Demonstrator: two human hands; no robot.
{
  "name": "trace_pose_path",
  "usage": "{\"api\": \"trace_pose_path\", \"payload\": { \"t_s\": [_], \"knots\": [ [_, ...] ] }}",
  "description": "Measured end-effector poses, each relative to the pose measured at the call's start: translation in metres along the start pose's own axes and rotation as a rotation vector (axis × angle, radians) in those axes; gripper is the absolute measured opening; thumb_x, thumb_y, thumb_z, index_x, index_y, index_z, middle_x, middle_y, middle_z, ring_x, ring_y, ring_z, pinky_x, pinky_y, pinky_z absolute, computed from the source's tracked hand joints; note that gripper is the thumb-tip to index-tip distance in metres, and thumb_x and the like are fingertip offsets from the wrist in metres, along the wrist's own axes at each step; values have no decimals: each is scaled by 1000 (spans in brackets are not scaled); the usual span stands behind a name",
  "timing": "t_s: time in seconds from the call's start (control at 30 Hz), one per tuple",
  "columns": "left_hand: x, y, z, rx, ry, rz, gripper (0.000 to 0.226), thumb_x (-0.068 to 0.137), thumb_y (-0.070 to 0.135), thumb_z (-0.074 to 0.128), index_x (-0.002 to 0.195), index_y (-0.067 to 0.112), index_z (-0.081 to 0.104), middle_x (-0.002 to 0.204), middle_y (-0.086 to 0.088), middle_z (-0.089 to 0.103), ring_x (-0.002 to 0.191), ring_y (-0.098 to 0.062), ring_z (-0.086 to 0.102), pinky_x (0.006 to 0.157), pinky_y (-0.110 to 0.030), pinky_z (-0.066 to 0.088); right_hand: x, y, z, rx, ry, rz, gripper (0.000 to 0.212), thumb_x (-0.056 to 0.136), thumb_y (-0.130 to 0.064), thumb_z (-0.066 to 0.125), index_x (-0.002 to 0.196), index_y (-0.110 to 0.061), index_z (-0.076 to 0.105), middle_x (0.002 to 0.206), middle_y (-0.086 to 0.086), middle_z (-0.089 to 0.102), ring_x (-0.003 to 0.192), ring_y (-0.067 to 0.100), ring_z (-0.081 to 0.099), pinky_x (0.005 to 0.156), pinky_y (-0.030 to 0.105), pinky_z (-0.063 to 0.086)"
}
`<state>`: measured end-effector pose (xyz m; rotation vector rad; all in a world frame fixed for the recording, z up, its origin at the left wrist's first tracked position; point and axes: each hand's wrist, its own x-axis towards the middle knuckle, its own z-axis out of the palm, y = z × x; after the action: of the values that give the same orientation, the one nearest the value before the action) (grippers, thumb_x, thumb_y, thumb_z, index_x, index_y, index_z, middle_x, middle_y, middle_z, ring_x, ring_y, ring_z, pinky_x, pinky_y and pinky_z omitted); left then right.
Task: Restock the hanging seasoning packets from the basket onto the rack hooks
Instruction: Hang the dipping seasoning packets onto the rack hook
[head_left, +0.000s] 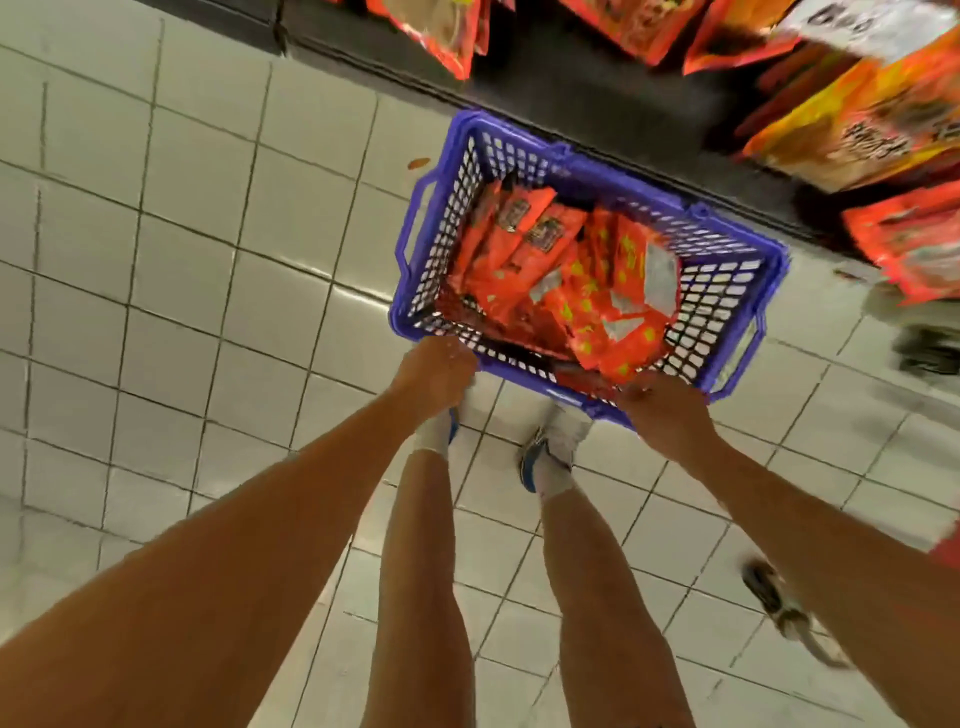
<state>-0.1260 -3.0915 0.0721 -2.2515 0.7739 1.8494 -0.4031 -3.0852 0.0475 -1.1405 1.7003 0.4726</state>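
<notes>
**A:** so where's the basket (724, 244) sitting? Looks like it's parked right at the foot of the rack (519, 57).

**B:** yep, the blue plastic one, set on the white tiled floor (171, 260) just in front of the rack's dark base. It's loaded with orange-red seasoning packets (587, 291), piled loosely. More packets of the same colour (857, 130) are seen hanging above and to the right of the basket.

**A:** and the hands?

**B:** The near rim of the basket is gripped at both corners: left hand (439, 371) curled closed on the left corner, right hand (667, 410) closed over the right corner. Bit blurry though.

**A:** anything else on the floor?

**B:** Grey grout lines, glare off the tiles, a small orange scrap (418, 163) left of the basket. Bare legs and sneakers (550, 454) are seen just behind the basket.
</notes>
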Motion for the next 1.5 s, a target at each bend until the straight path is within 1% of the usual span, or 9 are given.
{"api": "trace_pose_path", "payload": {
  "t_s": [0.13,0.3,0.57,0.73,0.83,0.93,1.07,1.27,1.5],
  "knots": [
    [43,-5,9,-66,7,-12,24,95,7,53,75,15,65,82,-13,70,73,-27,66,57,-22,50,63,-26,42,-151,10,-138,25,96,-35,63,116,-21,67,109,10,68,93,33,63,70,34,45],
    [65,-22,10,132,25,31,17,89,3,55,98,5,69,102,-18,73,99,-38,69,88,-45,57,87,-59,67,-293,33,-204,28,100,-25,52,120,-11,67,119,27,59,105,42,60,83,41,49],
    [71,-6,-13,-30,-56,291,46,86,-7,69,129,6,61,123,-13,66,118,-28,62,101,-44,53,55,-86,23,472,-327,-129,7,93,-1,67,88,-3,63,80,13,62,72,22,58,69,27,51],
    [78,9,-9,3,-37,273,21,100,14,57,121,9,61,113,-22,68,108,-40,65,95,-57,54,98,-67,4,712,124,-52,25,75,-20,73,99,-14,69,92,2,71,84,12,68,72,25,53],
    [87,9,-6,-163,0,189,13,100,14,56,109,19,63,115,-22,69,110,-40,65,95,-59,54,141,-35,1,314,431,109,53,89,-35,72,134,-13,54,121,10,68,104,27,66,79,27,47],
    [98,6,-3,-297,-4,133,16,100,17,58,114,21,64,116,-12,71,110,-32,67,98,-55,54,177,-8,4,-60,299,61,81,95,-47,62,155,-9,24,156,21,37,141,41,37,112,46,38],
    [100,6,-5,-451,-23,100,23,102,21,57,125,19,64,119,-4,73,111,-28,69,100,-55,52,193,-1,9,-388,282,-189,57,105,-25,46,152,3,33,155,32,32,144,49,27,119,54,24],
    [68,17,-17,-577,-27,76,29,106,26,50,132,16,60,123,-10,71,110,-35,70,99,-61,52,131,-11,-19,255,461,-226,34,102,-33,52,93,-6,70,55,-6,55,51,7,51,49,25,33],
    [17,39,-27,-727,16,117,33,104,30,53,129,11,64,115,-14,75,102,-36,73,96,-59,54,33,-40,-74,978,354,-188,25,100,-31,63,83,-19,77,80,-6,78,74,10,74,61,25,58]
  ]
}}
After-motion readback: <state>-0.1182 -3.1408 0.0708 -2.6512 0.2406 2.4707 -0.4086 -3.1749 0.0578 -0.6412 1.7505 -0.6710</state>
